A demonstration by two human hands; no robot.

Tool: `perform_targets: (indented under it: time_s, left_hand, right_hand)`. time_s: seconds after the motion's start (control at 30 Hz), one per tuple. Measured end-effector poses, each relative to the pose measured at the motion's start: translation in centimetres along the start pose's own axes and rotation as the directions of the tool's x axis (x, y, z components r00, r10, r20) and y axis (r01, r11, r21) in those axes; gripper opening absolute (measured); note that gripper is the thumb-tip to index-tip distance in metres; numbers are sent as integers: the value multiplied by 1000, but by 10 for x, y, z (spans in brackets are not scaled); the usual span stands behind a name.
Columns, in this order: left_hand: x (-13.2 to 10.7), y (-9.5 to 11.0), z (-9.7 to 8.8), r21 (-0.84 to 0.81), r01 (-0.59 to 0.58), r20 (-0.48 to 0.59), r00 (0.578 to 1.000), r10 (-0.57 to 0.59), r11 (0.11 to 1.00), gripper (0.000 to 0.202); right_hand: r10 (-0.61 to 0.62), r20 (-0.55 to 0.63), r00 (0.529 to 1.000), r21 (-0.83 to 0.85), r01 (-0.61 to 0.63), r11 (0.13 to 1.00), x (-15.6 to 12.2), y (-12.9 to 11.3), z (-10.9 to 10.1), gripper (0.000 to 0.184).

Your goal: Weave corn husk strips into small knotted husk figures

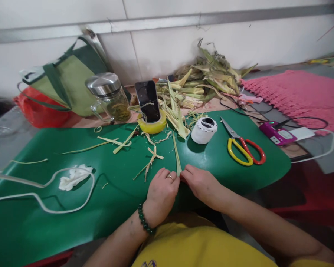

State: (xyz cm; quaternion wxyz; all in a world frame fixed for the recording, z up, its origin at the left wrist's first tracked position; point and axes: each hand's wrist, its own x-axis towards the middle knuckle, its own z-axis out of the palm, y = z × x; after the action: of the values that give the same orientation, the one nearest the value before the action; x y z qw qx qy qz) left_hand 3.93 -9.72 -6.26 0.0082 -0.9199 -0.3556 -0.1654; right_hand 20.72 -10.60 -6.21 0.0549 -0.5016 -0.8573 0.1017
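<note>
Near the front edge of the green mat, my left hand and my right hand meet with fingers closed on a pale green corn husk strip. The strip's free end points away from me, and its near end is hidden by my fingers. A small figure of knotted husk lies just left of my hands. Beyond them, loose husk pieces are scattered. To the right stand a white roll and scissors with one yellow and one red handle.
A phone leans upright in a yellow tape roll. Behind are a glass jar, a green bag and a husk pile. White cable and crumpled tissue lie left; a purple power strip sits right.
</note>
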Motion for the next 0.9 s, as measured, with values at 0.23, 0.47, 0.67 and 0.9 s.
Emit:
perform_targets:
  time_s: [0.23, 0.47, 0.67, 0.9]
  left_hand:
    - [-13, -16, -2, -126, 225, -104, 965, -239, 966, 15]
    - [-5, -2, 2, -126, 148, -54, 986, -156, 981, 17]
    - [2, 2, 3, -11, 87, 17, 996, -87, 996, 19]
    - [4, 3, -1, 4, 85, 76, 993, -85, 996, 21]
  right_hand:
    - [13, 56, 998, 72, -17, 997, 5, 4, -5, 16]
    - [13, 134, 991, 129, -30, 991, 9, 6, -13, 15]
    - [1, 119, 993, 320, -40, 947, 10, 16, -11, 19]
    - [-45, -111, 993, 500, 95, 861, 5, 33, -6, 6]
